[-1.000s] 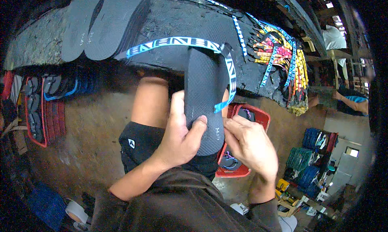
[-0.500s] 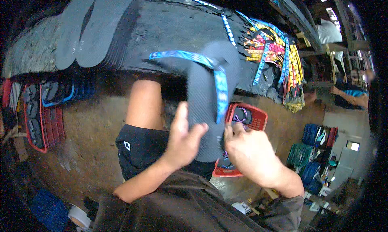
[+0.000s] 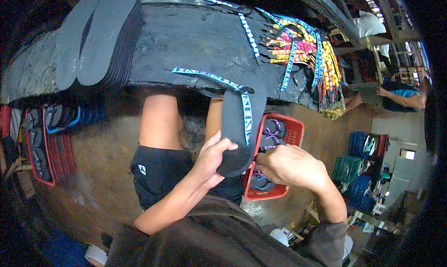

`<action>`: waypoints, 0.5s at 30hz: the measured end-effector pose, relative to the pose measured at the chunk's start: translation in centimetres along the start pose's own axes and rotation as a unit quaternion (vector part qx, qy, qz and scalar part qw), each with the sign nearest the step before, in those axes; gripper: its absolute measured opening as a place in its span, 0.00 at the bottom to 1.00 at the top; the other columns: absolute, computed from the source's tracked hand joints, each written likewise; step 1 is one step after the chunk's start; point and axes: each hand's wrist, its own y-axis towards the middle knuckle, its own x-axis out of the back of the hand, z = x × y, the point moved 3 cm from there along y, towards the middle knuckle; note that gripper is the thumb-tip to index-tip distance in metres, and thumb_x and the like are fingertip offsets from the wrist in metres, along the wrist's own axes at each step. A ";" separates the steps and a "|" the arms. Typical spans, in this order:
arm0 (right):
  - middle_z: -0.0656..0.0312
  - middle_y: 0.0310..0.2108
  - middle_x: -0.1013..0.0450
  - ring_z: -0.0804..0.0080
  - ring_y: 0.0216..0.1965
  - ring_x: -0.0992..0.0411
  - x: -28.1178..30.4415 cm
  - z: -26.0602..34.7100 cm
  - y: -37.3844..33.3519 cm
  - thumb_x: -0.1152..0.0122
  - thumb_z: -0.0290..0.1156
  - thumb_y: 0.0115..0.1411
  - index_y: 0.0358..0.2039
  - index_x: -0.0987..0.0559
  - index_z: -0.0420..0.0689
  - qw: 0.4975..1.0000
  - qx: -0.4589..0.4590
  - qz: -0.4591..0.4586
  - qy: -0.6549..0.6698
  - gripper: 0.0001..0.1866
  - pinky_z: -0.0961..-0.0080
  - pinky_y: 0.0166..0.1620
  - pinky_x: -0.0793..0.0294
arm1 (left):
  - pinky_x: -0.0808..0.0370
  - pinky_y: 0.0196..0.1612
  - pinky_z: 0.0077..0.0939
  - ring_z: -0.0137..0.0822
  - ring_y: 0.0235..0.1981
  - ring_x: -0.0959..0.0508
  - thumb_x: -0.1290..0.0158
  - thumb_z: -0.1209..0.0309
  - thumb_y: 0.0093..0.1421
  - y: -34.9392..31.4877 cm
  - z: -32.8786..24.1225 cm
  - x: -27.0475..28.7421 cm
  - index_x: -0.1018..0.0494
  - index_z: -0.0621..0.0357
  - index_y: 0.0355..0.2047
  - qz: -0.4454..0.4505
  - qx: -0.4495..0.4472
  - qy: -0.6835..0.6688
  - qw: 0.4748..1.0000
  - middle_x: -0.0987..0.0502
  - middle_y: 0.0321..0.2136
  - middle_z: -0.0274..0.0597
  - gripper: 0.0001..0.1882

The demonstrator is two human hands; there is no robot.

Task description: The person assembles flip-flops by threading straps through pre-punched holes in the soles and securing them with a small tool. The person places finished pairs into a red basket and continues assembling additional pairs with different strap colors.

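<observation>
A dark grey flip-flop sole [image 3: 234, 118] is in front of me, its far end over the bench edge. My left hand [image 3: 212, 157] grips the near end, thumb on top and fingers beneath. A blue, white and black patterned strap [image 3: 247, 118] is joined to the sole near its far end. One strap arm lies along the sole toward me; the other sticks out leftward over the bench. Beside the sole's near right edge, my right hand [image 3: 293, 167] is closed, fingers curled inward. Anything in those fingers is hidden.
The dark bench [image 3: 186, 39] bears stacked grey soles [image 3: 104, 39] at left and a heap of colourful straps [image 3: 302, 48] at right. A red basket [image 3: 292, 132] of flip-flops stands below my right hand. Another red basket [image 3: 52, 148] is at left. A person [image 3: 405, 97] sits far right.
The flip-flop has come slightly nearer to me, with my left hand still on it. My right hand stays closed by its near right edge. The whole view has shifted a little.
</observation>
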 end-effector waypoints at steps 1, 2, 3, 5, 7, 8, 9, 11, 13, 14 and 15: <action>0.45 0.31 0.19 0.43 0.34 0.18 -0.2 -0.4 -0.2 0.43 0.37 0.68 0.35 0.20 0.40 1.000 -0.008 -0.024 0.004 0.13 0.48 0.35 0.20 | 0.16 0.21 0.38 0.45 0.23 0.16 0.49 0.72 0.61 -0.1 -0.3 0.0 0.33 0.59 0.57 0.002 -0.007 -0.006 1.000 0.19 0.35 0.51 0.23; 0.47 0.32 0.20 0.43 0.34 0.20 -0.3 -0.6 -0.5 0.43 0.41 0.70 0.36 0.21 0.41 0.996 0.018 -0.089 0.011 0.15 0.49 0.34 0.20 | 0.16 0.21 0.38 0.44 0.23 0.16 0.49 0.72 0.61 -0.2 -0.7 0.0 0.33 0.59 0.58 0.012 -0.009 0.001 1.000 0.19 0.36 0.51 0.23; 0.46 0.33 0.21 0.43 0.34 0.20 -1.1 -0.7 -0.9 0.44 0.40 0.71 0.37 0.23 0.41 0.994 -0.028 -0.101 0.013 0.14 0.49 0.35 0.21 | 0.15 0.21 0.37 0.44 0.23 0.16 0.49 0.72 0.61 -0.2 -1.3 0.0 0.33 0.59 0.58 0.027 -0.020 0.000 0.999 0.19 0.36 0.51 0.24; 0.47 0.33 0.20 0.44 0.33 0.20 -2.7 -0.3 -2.0 0.44 0.40 0.71 0.37 0.23 0.42 0.987 -0.046 -0.114 0.100 0.14 0.49 0.34 0.21 | 0.14 0.23 0.37 0.41 0.23 0.16 0.48 0.71 0.61 -0.2 -2.4 0.0 0.33 0.59 0.59 0.024 -0.054 0.035 0.998 0.19 0.37 0.49 0.25; 0.56 0.30 0.20 0.58 0.31 0.19 -4.2 1.5 -2.6 0.37 0.38 0.69 0.39 0.22 0.42 0.908 0.125 -0.080 0.392 0.11 0.60 0.33 0.22 | 0.13 0.29 0.36 0.40 0.28 0.15 0.48 0.72 0.61 -0.4 -3.5 -0.3 0.33 0.59 0.59 0.044 -0.090 0.069 0.993 0.19 0.39 0.47 0.25; 0.61 0.29 0.22 0.66 0.31 0.21 -5.2 2.0 -2.6 0.34 0.35 0.67 0.38 0.22 0.43 0.868 0.062 -0.123 0.477 0.09 0.67 0.34 0.24 | 0.18 0.48 0.33 0.36 0.44 0.18 0.47 0.75 0.62 -0.6 -4.1 -0.7 0.35 0.61 0.61 0.035 -0.183 0.128 0.974 0.22 0.46 0.45 0.26; 0.66 0.29 0.24 0.73 0.31 0.24 -6.1 2.4 -2.4 0.31 0.32 0.65 0.38 0.22 0.43 0.799 0.008 -0.203 0.566 0.09 0.73 0.35 0.26 | 0.22 0.51 0.31 0.33 0.46 0.20 0.48 0.77 0.64 -1.0 -4.5 -1.1 0.37 0.62 0.61 0.021 -0.233 0.207 0.950 0.23 0.46 0.44 0.25; 0.72 0.29 0.30 0.86 0.30 0.34 -7.2 2.2 -1.6 0.22 0.28 0.56 0.37 0.23 0.45 0.722 -0.135 -0.427 0.527 0.15 0.85 0.37 0.33 | 0.29 0.57 0.28 0.29 0.50 0.26 0.49 0.80 0.67 -1.9 -4.4 -2.2 0.39 0.64 0.63 -0.005 -0.301 0.355 0.885 0.25 0.47 0.41 0.25; 0.72 0.30 0.29 0.87 0.31 0.33 -7.6 2.2 -0.9 0.21 0.28 0.56 0.38 0.24 0.45 0.613 -0.050 -0.553 0.562 0.17 0.85 0.35 0.33 | 0.28 0.58 0.30 0.33 0.52 0.24 0.48 0.80 0.67 -3.0 -3.7 -3.5 0.43 0.68 0.65 0.024 -0.355 0.420 0.835 0.24 0.50 0.49 0.28; 0.71 0.30 0.29 0.87 0.30 0.33 -7.8 1.9 -0.4 0.22 0.28 0.56 0.38 0.24 0.45 0.657 -0.102 -0.560 0.494 0.17 0.85 0.34 0.33 | 0.29 0.59 0.31 0.35 0.53 0.24 0.48 0.79 0.68 -3.3 -3.3 -3.8 0.43 0.69 0.66 0.038 -0.350 0.444 0.824 0.25 0.52 0.51 0.28; 0.71 0.31 0.28 0.88 0.30 0.32 -7.6 1.6 -0.1 0.22 0.28 0.57 0.39 0.25 0.44 0.714 -0.144 -0.553 0.404 0.16 0.85 0.33 0.33 | 0.29 0.61 0.32 0.37 0.55 0.24 0.49 0.78 0.69 -3.6 -3.1 -4.2 0.43 0.71 0.67 0.059 -0.360 0.461 0.809 0.25 0.54 0.53 0.28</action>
